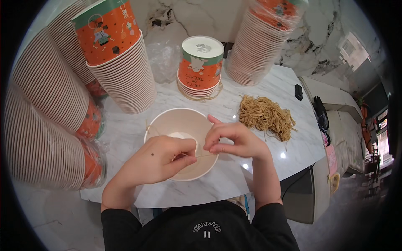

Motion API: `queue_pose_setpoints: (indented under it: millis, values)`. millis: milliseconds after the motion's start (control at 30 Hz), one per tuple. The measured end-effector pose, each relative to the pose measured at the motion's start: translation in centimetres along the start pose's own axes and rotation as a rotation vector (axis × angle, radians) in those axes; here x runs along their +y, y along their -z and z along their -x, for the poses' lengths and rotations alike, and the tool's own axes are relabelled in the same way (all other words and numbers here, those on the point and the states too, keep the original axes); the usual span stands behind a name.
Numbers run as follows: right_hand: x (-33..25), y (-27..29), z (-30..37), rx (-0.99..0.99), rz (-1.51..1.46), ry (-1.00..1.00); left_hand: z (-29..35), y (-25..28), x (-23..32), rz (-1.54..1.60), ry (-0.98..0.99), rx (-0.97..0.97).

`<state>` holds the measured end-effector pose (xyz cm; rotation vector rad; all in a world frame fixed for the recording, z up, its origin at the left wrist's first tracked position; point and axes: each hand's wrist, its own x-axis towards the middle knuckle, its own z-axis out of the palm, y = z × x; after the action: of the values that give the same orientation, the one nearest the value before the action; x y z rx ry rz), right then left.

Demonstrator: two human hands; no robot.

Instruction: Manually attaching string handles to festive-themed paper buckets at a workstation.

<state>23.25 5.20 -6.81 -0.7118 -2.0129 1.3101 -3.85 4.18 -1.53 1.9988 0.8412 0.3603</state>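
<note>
A paper bucket [178, 118] with a white inside stands mouth up on the marble table right in front of me, and both my hands are over it. Between them runs a thin tan cord [204, 156]. My left hand [157, 159] pinches it between thumb and fingers. The fingertips of my right hand [236, 139] are pressed together on the cord at the bucket's right rim. A loose piece of cord [151, 127] sticks up at the left rim. To the right lies a tangled pile of tan cords [266, 116].
Upside-down behind the bucket stands a short stack of orange-and-green buckets [200, 69], a cord around its base. Tall nested stacks [121, 79] crowd the left, some in clear plastic. Another wrapped stack [255, 46] is at the back right. A small black object [298, 92] lies near the right edge.
</note>
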Motion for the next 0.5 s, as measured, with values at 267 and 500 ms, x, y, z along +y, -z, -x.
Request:
queue_pose_setpoints:
  millis: [267, 500]
  values:
    - [1.1, 0.8, -4.8, -0.165, -0.069, 0.053, 0.5, -1.3, -0.5, -0.304, -0.231, 0.091]
    - [0.7, -1.0, -6.0, -0.190, 0.020, 0.152, 0.6, -2.6, 0.7, -0.038, -0.037, 0.025]
